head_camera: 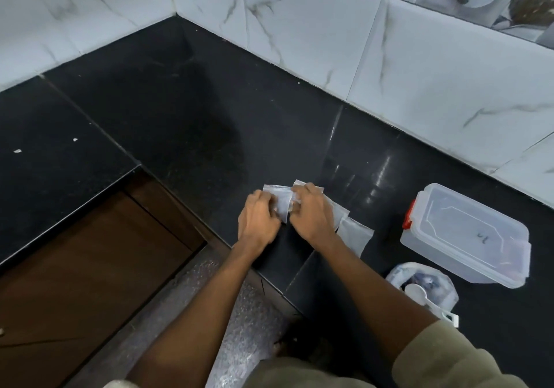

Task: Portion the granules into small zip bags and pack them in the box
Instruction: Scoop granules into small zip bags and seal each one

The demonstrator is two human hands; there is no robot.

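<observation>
We see both hands meeting over a small clear zip bag [281,206] on the black counter [186,124], near its front edge. The left hand [259,219] pinches the bag's left side with curled fingers, and the right hand [311,215] grips its right side the same way, so the bag shows in the narrow gap between the two sets of fingertips. Its long axis runs away from us toward the tiled wall [299,28], with the top edge peeking out beyond the knuckles; motion blur keeps us from telling which end is the zip. More empty bags [355,234] lie fanned on the counter just right of the right hand, partly under the wrist. Further right stands a clear plastic box [467,234] with its lid on and a red clasp. In front of it sits an open bag of granules [419,285] with a white scoop [418,291] resting in it.
</observation>
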